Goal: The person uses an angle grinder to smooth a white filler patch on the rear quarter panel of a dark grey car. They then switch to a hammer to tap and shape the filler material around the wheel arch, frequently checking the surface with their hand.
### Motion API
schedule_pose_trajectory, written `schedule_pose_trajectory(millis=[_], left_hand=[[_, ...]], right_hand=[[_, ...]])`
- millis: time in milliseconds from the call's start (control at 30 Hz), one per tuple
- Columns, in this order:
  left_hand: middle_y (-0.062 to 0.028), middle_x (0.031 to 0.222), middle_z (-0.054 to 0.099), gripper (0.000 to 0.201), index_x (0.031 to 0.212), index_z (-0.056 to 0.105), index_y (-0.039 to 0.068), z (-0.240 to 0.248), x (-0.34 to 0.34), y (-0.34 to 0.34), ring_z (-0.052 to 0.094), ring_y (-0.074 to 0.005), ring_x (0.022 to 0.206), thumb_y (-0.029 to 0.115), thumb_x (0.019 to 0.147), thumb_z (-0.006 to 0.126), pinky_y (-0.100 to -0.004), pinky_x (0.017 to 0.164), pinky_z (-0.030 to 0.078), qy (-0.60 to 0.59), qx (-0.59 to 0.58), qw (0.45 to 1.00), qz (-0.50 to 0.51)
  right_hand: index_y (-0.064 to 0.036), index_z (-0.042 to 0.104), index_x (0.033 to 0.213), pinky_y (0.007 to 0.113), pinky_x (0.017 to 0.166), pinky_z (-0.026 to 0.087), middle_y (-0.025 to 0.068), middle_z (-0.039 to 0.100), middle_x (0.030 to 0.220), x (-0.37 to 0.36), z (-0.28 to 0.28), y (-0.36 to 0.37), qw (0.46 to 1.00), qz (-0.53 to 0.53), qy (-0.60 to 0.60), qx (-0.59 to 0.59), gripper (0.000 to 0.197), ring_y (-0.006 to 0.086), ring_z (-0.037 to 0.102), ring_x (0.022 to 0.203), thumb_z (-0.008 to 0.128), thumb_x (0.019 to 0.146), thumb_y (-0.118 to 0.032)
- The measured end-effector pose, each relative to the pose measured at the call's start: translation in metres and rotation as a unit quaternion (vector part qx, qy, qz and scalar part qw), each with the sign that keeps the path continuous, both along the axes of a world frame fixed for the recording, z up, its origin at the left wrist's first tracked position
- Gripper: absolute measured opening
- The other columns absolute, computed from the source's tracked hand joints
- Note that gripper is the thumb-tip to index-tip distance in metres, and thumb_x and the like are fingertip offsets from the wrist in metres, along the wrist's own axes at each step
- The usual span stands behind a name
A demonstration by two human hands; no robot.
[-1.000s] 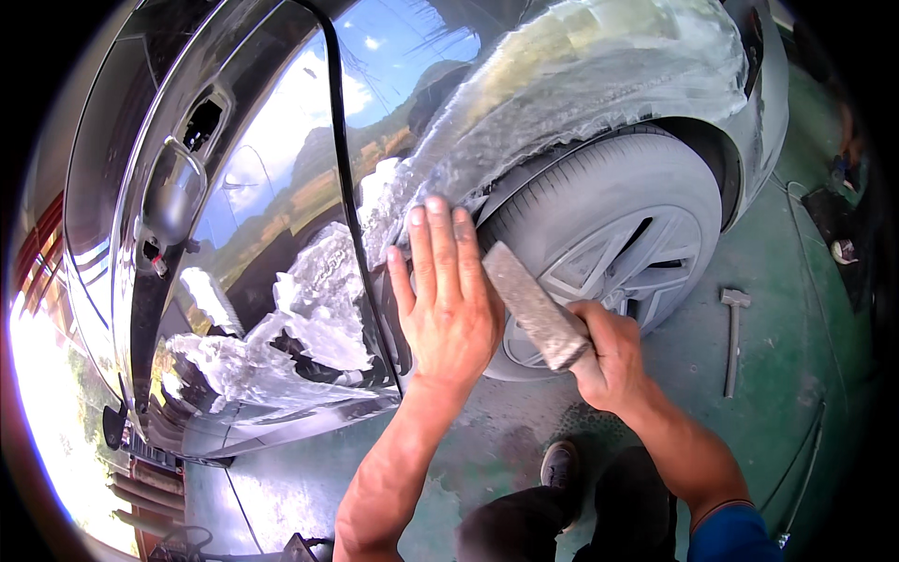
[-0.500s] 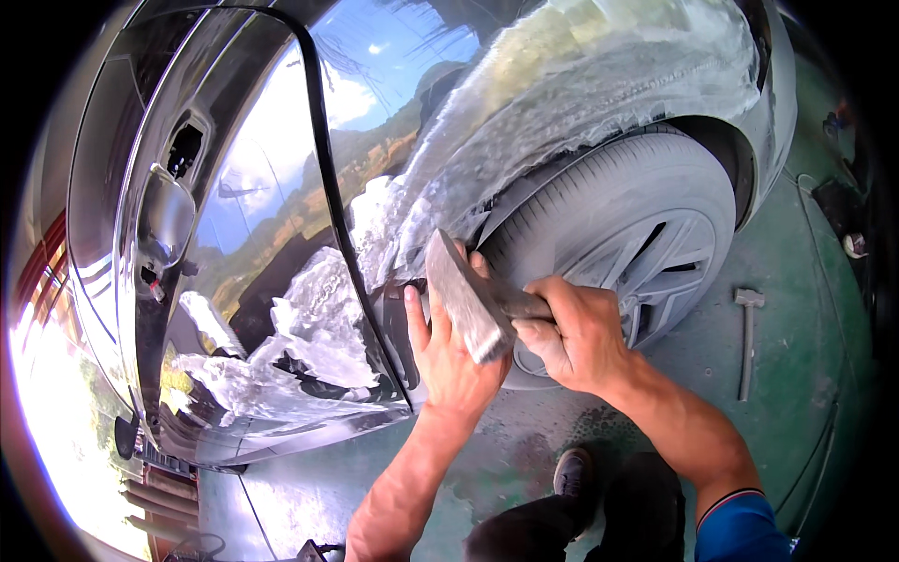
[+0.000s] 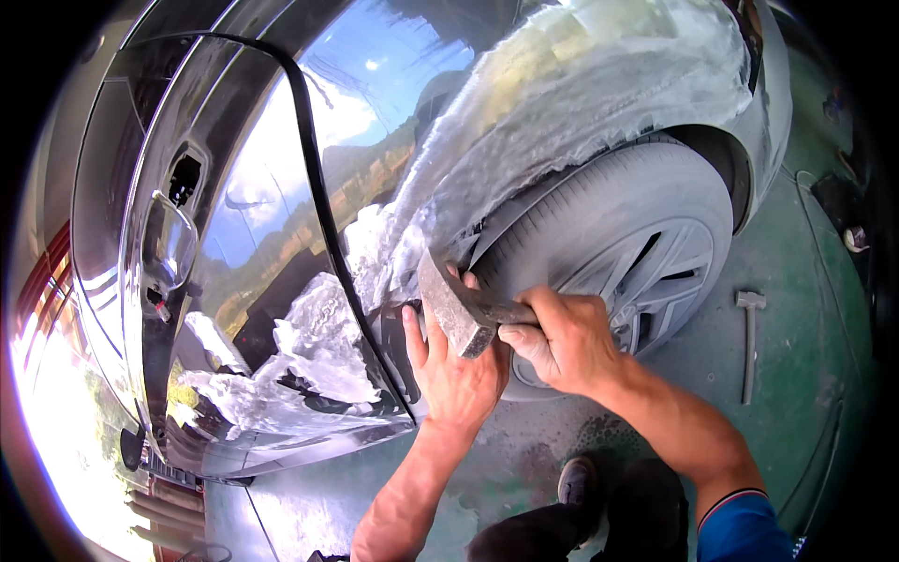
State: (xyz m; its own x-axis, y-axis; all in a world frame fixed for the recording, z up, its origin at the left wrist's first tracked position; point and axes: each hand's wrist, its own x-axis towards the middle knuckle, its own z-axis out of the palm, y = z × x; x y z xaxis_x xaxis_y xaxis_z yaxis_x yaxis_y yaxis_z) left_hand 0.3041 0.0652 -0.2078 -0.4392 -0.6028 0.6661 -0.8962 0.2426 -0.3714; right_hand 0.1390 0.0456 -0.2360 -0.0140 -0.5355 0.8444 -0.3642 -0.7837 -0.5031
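Note:
My right hand [image 3: 567, 342] is wrapped round the short handle of a hammer [image 3: 451, 304]. The hammer's dusty wedge-shaped metal head lies in front of the back of my left hand [image 3: 459, 375]. That left hand is held against the lower corner of the car's fender [image 3: 440, 229], just behind the door gap. Its thumb-side and middle fingers are partly hidden behind the hammer head; the visible fingers stretch upward, apart. Rough grey-white sanded filler covers the fender along the wheel arch and continues onto the lower door [image 3: 323, 337].
A dusty grey wheel [image 3: 646, 244] stands right beside my hands. Another hammer [image 3: 748, 342] lies on the green floor at the right, near a thin cable [image 3: 824, 272]. My shoe [image 3: 577, 480] is below. The glossy dark door has an opened handle recess [image 3: 184, 178].
The hammer head has shifted slightly left and tilted, with its near end a little higher. My left hand stays at the same fender corner. The whole view has moved slightly.

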Motion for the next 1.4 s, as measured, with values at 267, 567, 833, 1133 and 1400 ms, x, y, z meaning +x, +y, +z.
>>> schedule_pose_trajectory(millis=[267, 567, 833, 1133, 1400], left_hand=[[-0.0188, 0.157, 0.039, 0.066, 0.149, 0.045, 0.002, 0.002, -0.002, -0.001, 0.040, -0.0319, 0.143, 0.034, 0.092, 0.058, -0.0545, 0.120, 0.017, 0.003, 0.013, 1.000, -0.002], [-0.0190, 0.157, 0.039, 0.068, 0.151, 0.040, 0.000, -0.001, 0.000, -0.003, 0.039, -0.0339, 0.144, 0.029, 0.092, 0.059, -0.0550, 0.120, 0.018, 0.003, 0.021, 1.000, -0.006], [-0.0183, 0.154, 0.043, 0.069, 0.149, 0.043, 0.000, 0.005, 0.000, 0.002, 0.040, -0.0355, 0.142, 0.032, 0.091, 0.061, -0.0558, 0.119, 0.019, 0.006, 0.014, 1.000, -0.023], [-0.0195, 0.151, 0.046, 0.068, 0.146, 0.047, -0.001, 0.000, -0.006, -0.004, 0.043, -0.0378, 0.139, 0.030, 0.089, 0.063, -0.0561, 0.118, 0.023, 0.004, 0.004, 1.000, -0.010], [-0.0217, 0.157, 0.038, 0.067, 0.147, 0.047, 0.000, 0.019, 0.006, -0.012, 0.033, -0.0375, 0.148, 0.026, 0.088, 0.067, -0.0566, 0.119, 0.019, -0.067, -0.045, 0.997, -0.016]], right_hand=[[-0.0054, 0.061, 0.087, 0.039, 0.049, 0.050, 0.0093, 0.063, 0.064, 0.001, 0.006, 0.004, 1.000, -0.004, -0.006, 0.022, 0.038, 0.0302, 0.066, 0.056, 0.069, 0.091, -0.042], [-0.0020, 0.060, 0.091, 0.041, 0.050, 0.050, 0.0125, 0.065, 0.066, -0.005, 0.010, 0.007, 0.999, 0.028, -0.010, -0.020, 0.038, 0.0330, 0.066, 0.058, 0.068, 0.093, -0.039], [-0.0054, 0.061, 0.086, 0.039, 0.048, 0.050, 0.0101, 0.064, 0.064, -0.003, 0.009, 0.007, 0.999, 0.018, -0.036, -0.019, 0.041, 0.0296, 0.066, 0.056, 0.070, 0.091, -0.045], [-0.0047, 0.062, 0.087, 0.041, 0.049, 0.050, 0.0111, 0.065, 0.065, -0.001, 0.003, 0.000, 0.999, -0.016, -0.031, -0.016, 0.038, 0.0313, 0.066, 0.056, 0.071, 0.090, -0.042], [-0.0008, 0.061, 0.095, 0.038, 0.050, 0.046, 0.0124, 0.060, 0.064, -0.031, -0.038, 0.039, 0.984, 0.087, -0.115, 0.103, 0.032, 0.0267, 0.062, 0.054, 0.068, 0.094, -0.032]])
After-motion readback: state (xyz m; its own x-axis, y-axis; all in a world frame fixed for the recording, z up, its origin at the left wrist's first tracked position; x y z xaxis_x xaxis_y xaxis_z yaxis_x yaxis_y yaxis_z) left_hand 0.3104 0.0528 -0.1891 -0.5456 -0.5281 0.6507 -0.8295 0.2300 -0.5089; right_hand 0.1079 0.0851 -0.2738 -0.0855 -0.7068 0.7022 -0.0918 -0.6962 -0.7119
